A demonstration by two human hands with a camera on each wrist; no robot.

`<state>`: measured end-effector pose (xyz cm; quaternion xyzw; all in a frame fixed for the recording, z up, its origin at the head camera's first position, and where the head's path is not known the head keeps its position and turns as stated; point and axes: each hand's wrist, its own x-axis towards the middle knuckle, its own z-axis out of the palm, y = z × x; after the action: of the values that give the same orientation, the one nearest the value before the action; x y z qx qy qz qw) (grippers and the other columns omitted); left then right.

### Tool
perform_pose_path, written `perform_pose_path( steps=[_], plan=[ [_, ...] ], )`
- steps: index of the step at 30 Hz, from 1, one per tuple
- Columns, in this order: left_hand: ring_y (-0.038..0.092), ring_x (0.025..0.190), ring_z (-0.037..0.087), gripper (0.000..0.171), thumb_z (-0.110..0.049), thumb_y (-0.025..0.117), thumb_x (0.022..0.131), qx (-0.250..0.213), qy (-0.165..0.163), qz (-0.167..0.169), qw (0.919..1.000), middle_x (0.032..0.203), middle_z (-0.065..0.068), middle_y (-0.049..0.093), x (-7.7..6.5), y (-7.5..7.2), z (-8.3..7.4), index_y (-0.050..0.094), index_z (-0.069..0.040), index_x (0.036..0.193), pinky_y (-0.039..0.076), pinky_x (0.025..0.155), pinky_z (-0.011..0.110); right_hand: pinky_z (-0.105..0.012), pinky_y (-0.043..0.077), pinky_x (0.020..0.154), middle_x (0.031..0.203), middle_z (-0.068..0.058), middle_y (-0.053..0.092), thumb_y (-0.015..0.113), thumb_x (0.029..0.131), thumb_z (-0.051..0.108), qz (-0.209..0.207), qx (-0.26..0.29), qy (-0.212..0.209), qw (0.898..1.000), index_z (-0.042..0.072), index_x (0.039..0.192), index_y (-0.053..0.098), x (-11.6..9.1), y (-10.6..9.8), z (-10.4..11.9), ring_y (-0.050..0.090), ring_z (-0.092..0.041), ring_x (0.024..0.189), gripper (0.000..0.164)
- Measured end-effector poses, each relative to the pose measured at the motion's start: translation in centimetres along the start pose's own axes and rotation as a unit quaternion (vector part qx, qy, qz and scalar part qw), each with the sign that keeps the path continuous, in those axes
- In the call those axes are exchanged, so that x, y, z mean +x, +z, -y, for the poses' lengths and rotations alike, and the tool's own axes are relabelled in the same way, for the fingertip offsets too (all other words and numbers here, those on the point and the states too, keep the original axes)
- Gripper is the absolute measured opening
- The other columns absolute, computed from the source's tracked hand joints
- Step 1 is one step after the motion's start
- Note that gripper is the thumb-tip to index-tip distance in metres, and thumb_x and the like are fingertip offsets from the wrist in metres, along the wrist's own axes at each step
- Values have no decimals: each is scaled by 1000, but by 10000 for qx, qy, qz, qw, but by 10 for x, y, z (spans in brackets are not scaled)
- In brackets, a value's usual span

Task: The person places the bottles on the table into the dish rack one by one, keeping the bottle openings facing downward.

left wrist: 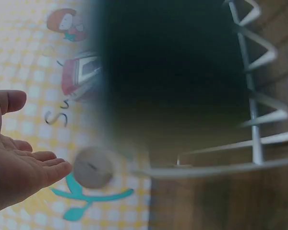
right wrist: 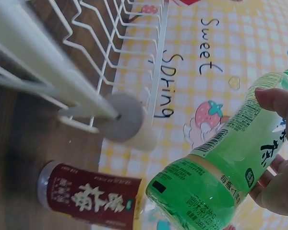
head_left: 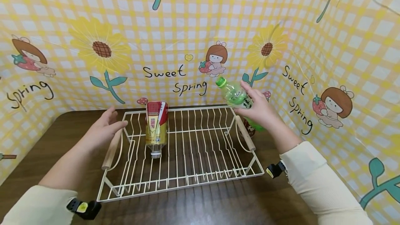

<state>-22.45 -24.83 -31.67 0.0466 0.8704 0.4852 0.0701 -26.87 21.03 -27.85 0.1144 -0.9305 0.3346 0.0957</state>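
My right hand (head_left: 259, 105) grips a green-labelled plastic bottle (head_left: 233, 93) with a green cap, tilted above the back right corner of a white wire rack (head_left: 184, 131). In the right wrist view the bottle (right wrist: 221, 167) shows its base and printed label, with thumb and fingers around it. My left hand (head_left: 103, 127), fingers extended and holding nothing, hovers by the rack's left wooden handle (head_left: 111, 150). A bottle with a red and gold label (head_left: 156, 124) lies in the rack's left part, its cap toward me.
A bottle with a dark red label (right wrist: 93, 195) stands just right of the rack, partly hidden by my right arm in the head view. The rack's right wooden handle (head_left: 245, 133) is near it. Checked cloth (head_left: 175, 44) hangs behind the brown table (head_left: 203, 204).
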Motion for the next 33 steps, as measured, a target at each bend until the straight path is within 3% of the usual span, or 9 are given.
perform_pose_path(
  steps=[4,9,18,26,33],
  plan=[
    [-3,147,50,87,-38,46,103,-93,228,90,9997,161,27,-10,1,5,-20,-18,-11,155,13,114,67,-62,37,105,151,-19,38,80,80,24,102,-4,-234,9997,29,156,25,4,5,12,39,-38,134,94],
    [-1,149,47,87,-36,50,102,-119,502,215,9984,163,25,-6,2,15,-42,-14,-10,156,14,115,66,-63,37,105,152,-16,38,80,80,24,356,-2,-393,9986,33,156,25,8,11,27,36,-38,137,95],
    [9,150,41,89,-28,59,98,-418,810,376,9951,165,17,6,8,40,-72,-5,-14,159,23,114,64,-64,33,108,150,-15,41,81,78,25,805,-140,-761,9937,34,155,26,7,27,54,35,-39,138,95],
    [18,149,39,93,-26,67,94,-609,1009,373,9923,164,19,14,16,62,-84,2,-13,159,24,117,58,-58,37,108,148,-10,46,82,77,27,1206,-421,-1131,9853,36,154,29,3,43,69,37,-36,137,95],
    [22,148,38,95,-27,71,90,-612,1146,666,9893,164,16,16,22,78,-84,7,-16,159,25,117,56,-57,39,107,149,-10,44,83,77,27,1514,-761,-1322,9766,36,154,30,0,55,73,39,-35,137,94]
  ],
)
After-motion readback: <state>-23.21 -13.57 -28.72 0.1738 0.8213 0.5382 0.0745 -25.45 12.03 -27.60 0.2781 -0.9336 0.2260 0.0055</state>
